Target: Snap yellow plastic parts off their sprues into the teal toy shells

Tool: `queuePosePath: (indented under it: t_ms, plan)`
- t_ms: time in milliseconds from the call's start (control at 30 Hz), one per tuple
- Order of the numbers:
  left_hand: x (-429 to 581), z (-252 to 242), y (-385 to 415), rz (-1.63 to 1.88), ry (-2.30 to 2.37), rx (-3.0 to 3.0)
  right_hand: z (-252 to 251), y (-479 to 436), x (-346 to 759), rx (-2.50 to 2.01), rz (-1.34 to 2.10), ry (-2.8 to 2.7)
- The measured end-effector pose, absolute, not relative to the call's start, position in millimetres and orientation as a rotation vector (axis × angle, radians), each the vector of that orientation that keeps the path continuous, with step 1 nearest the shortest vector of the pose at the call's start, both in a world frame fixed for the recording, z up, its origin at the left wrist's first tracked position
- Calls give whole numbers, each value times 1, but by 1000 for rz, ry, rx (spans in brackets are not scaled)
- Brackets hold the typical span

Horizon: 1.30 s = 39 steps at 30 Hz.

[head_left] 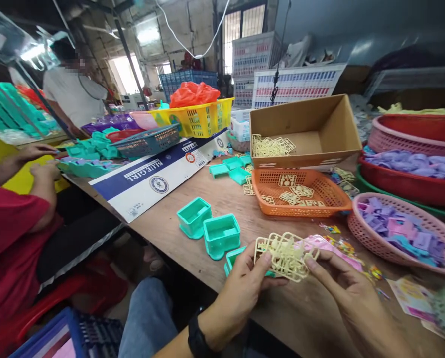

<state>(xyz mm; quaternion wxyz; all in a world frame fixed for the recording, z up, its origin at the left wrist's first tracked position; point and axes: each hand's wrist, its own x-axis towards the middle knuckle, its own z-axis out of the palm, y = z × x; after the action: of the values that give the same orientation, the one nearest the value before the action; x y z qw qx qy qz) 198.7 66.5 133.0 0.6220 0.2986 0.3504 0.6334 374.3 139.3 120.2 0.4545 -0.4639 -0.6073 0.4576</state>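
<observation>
Your left hand [241, 288] and right hand [342, 286] pinch the pale yellow plastic parts frame [285, 254] between fingertips; you seem mid-separation, so twist pieces free gently.

One brand name readable, on a flattened carton

"BLUE GIRL" stands in white capitals on the dark blue band of the flattened cardboard carton [159, 179] lying on the counter [245, 219], well beyond and to the left of the grip of the left hand [241, 293]; a round seal is printed beside it on the white part, its wording too small to read. More small print sits near the carton's far end, illegible. The paper sheets [412, 298] right of the grip show colours only.
</observation>
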Motion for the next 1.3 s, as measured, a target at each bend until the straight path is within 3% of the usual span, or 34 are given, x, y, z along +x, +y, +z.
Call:
queuePosePath:
  t_ms: [233,467,667,1033,1300]
  plan:
    - [175,137,66,1454,818,764,127,155,357,-1160,1227,-1714]
    - [99,161,73,1405,1396,1391,150,196,285,-795,853,-2077]
    - [65,120,71,1333,1868,1552,111,226,242,-499,514,-2268]
    - [73,96,81,1384,1948,1711,103,233,247,-538,205,-2410]
    - [68,96,90,1367,2042,1629,106,227,247,-627,213,-2532]
